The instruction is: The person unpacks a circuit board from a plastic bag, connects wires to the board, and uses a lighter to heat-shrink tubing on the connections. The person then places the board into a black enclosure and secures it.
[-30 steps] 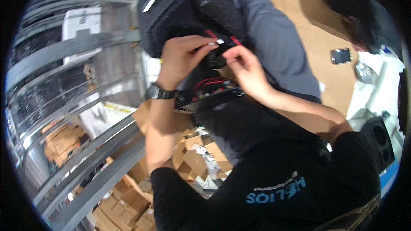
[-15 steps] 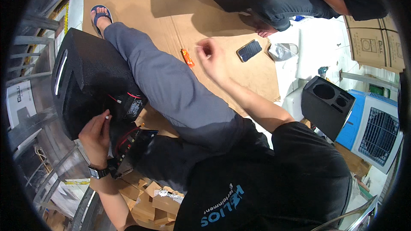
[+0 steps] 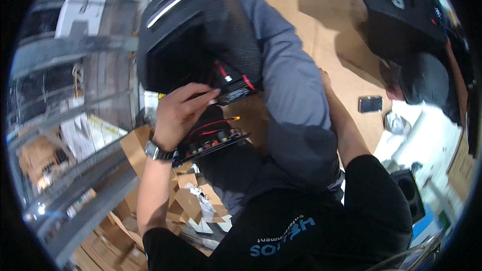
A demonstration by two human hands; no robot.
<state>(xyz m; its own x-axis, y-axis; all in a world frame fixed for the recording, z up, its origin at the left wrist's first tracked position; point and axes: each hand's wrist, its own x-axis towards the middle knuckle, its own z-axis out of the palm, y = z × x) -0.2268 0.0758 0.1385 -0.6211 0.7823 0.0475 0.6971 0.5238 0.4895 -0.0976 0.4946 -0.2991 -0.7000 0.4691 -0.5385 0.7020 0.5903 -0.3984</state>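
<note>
My left hand (image 3: 182, 113) is closed, thumb and fingertips pinching a small white piece (image 3: 213, 102) at the lower side of a black speaker cabinet (image 3: 201, 35). Close by, a red wire with a white connector (image 3: 227, 78) hangs from the cabinet, beside a block with a printed label (image 3: 235, 94). Below the hand, a black panel with coloured parts (image 3: 213, 144) rests tilted at my leg, red wires and a yellow plug (image 3: 236, 118) rising from it. My right hand (image 3: 325, 76) is beyond my grey trouser leg (image 3: 296, 85), which hides its fingers.
A phone (image 3: 370, 104) lies on the cardboard sheet (image 3: 321, 30) at the right, near a clear plastic bag (image 3: 395, 123). Another person's leg (image 3: 427, 83) and a second black speaker (image 3: 401, 17) are at the upper right. Metal racking (image 3: 70, 78) stands left; cut cardboard (image 3: 186, 200) lies below.
The view has swung left. My right hand has moved from above the cardboard, near an orange object, to beyond my leg. My left hand has come closer to the speaker's wires.
</note>
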